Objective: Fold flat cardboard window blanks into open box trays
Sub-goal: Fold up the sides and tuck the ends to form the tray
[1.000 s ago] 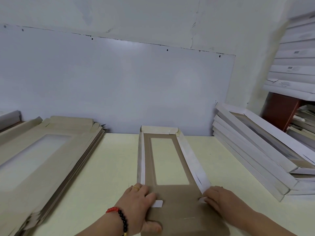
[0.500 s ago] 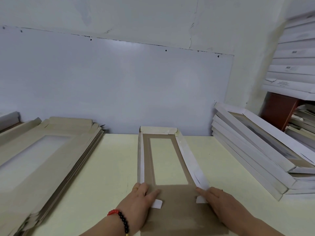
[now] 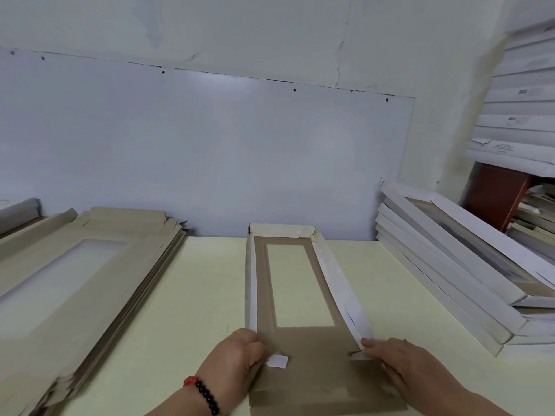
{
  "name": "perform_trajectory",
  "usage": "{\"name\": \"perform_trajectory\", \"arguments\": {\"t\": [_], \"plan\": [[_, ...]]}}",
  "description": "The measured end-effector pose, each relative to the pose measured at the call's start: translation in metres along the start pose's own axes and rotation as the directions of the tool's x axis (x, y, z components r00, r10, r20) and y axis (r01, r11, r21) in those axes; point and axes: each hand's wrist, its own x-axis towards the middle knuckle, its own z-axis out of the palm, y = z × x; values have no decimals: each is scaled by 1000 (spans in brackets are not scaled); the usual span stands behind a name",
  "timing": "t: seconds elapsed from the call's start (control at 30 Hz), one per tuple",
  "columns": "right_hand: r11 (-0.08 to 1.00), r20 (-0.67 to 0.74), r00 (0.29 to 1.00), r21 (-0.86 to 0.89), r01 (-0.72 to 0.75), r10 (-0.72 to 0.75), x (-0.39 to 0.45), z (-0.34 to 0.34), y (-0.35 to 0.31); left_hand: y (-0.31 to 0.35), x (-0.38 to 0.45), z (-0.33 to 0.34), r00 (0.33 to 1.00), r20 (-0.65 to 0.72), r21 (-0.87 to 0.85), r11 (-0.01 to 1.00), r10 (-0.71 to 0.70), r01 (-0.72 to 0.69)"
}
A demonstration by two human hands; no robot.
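The left hand [image 3: 237,360], a red-and-black bead bracelet [image 3: 204,393] on its wrist, curls its fingers over the near left corner of the cardboard window blank [image 3: 303,352], gripping the edge where the left side wall ends; a small white tab [image 3: 277,361] lies on the brown panel just beside its fingertips. The right hand [image 3: 402,364] lies across the near right corner with its fingers fairly straight, the tips pressing the near end of the right side wall. The blank lies lengthwise in the middle of the pale yellow table [image 3: 195,295], brown inside and white outside, with a long rectangular window cut through its floor. Its far end wall and left wall stand upright, while the right wall leans outward; the near end is still flat. A stack of flat blanks [image 3: 75,280] sits to the left, and a leaning pile of folded white trays [image 3: 450,265] to the right.
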Motion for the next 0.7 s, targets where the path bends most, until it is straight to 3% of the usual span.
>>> {"name": "perform_trajectory", "arguments": {"t": [0.2, 0.37, 0.53, 0.6, 0.7], "plan": [[997, 159, 987, -58, 42, -32, -4, -8, 4, -8, -9, -12, 978, 33, 53, 977, 207, -209], [989, 250, 967, -124, 81, -48, -8, -10, 7, -14, -13, -22, 953, 163, 116, 954, 255, -275], [996, 405, 914, -62, 59, -29, -3, -14, 12, -17, -14, -21, 941, 299, 38, 984, 156, -175], [993, 425, 905, -94, 78, -30, -3, -15, 13, -13, -13, -21, 945, 258, 120, 963, 203, -240], [997, 362, 931, -35, 66, -49, -4, -13, 15, -7, -11, -16, 970, 109, 97, 969, 216, -227]]}}
